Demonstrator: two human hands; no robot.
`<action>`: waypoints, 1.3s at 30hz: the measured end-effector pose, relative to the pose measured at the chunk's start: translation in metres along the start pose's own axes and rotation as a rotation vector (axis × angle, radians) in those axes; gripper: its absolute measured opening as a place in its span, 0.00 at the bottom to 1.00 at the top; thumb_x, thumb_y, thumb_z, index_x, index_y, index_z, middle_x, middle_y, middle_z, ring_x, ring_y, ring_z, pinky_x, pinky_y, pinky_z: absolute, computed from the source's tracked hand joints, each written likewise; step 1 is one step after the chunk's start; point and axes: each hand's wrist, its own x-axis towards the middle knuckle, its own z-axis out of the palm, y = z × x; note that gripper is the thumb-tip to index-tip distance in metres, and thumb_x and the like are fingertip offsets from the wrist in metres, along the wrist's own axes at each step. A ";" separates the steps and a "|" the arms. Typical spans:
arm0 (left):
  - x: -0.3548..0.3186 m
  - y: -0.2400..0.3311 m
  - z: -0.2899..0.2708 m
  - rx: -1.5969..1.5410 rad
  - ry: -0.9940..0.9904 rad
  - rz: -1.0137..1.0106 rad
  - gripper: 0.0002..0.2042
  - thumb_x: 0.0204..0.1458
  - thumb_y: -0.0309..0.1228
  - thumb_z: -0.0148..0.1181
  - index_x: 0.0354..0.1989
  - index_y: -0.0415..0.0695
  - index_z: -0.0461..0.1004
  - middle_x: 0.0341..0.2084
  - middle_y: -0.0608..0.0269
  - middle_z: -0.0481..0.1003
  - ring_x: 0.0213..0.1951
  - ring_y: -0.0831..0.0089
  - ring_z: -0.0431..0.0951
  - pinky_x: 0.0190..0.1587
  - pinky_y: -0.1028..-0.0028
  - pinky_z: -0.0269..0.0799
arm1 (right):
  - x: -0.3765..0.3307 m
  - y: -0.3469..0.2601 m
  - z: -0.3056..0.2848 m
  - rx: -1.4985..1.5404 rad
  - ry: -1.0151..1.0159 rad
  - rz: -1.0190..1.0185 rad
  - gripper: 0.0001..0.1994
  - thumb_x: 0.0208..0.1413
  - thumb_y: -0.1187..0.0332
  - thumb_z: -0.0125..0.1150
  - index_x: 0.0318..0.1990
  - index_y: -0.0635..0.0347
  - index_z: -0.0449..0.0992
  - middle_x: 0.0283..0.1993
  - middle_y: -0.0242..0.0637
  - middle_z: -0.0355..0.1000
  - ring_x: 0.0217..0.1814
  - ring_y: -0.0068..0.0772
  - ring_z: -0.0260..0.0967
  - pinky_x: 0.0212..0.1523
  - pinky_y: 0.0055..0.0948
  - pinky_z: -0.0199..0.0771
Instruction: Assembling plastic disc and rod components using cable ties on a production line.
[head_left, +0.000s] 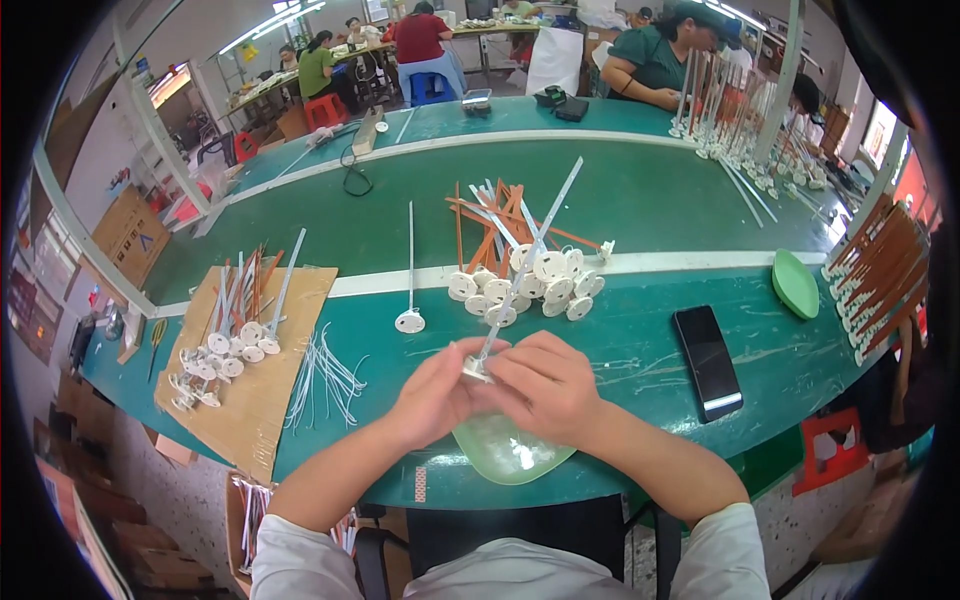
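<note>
Both hands are together over the near table edge, closed around a small white plastic part with a long pale strip rising from it. My left hand cups the part from the left. The fingers of my right hand pinch it from the other side, hiding much of it. Below them sits a light green dish. Just beyond is a pile of white round discs with brown and pale strips attached. A single disc with a strip lies to its left.
Cardboard at left carries more discs with strips; loose white wires lie beside it. A black phone, a green oval dish and a row of brown strips are at right. Co-workers sit across the belt.
</note>
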 end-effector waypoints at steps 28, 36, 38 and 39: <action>-0.005 0.016 -0.023 0.189 -0.070 0.029 0.22 0.54 0.27 0.68 0.55 0.26 0.72 0.47 0.43 0.79 0.49 0.62 0.82 0.54 0.65 0.78 | 0.007 -0.007 -0.004 0.112 0.058 -0.038 0.21 0.33 0.81 0.72 0.42 0.68 0.82 0.34 0.38 0.80 0.29 0.35 0.74 0.28 0.27 0.77; -0.005 0.006 -0.025 0.178 -0.153 0.078 0.20 0.56 0.23 0.65 0.57 0.32 0.74 0.51 0.50 0.79 0.54 0.66 0.79 0.59 0.65 0.73 | 0.005 -0.012 -0.002 0.043 0.147 -0.051 0.19 0.33 0.80 0.74 0.40 0.65 0.83 0.32 0.37 0.79 0.27 0.35 0.74 0.26 0.26 0.75; -0.006 0.011 -0.016 0.125 -0.111 0.048 0.22 0.55 0.27 0.67 0.57 0.29 0.73 0.50 0.48 0.79 0.52 0.64 0.80 0.57 0.65 0.75 | 0.006 -0.009 -0.003 0.064 0.114 -0.048 0.18 0.34 0.81 0.74 0.40 0.65 0.83 0.32 0.37 0.80 0.27 0.35 0.74 0.26 0.26 0.76; -0.005 0.013 -0.013 0.074 -0.069 0.020 0.25 0.54 0.30 0.70 0.56 0.26 0.72 0.48 0.45 0.79 0.51 0.62 0.81 0.56 0.64 0.77 | 0.007 -0.008 -0.004 0.085 0.082 -0.047 0.18 0.35 0.81 0.74 0.39 0.65 0.83 0.33 0.38 0.80 0.28 0.36 0.75 0.27 0.27 0.76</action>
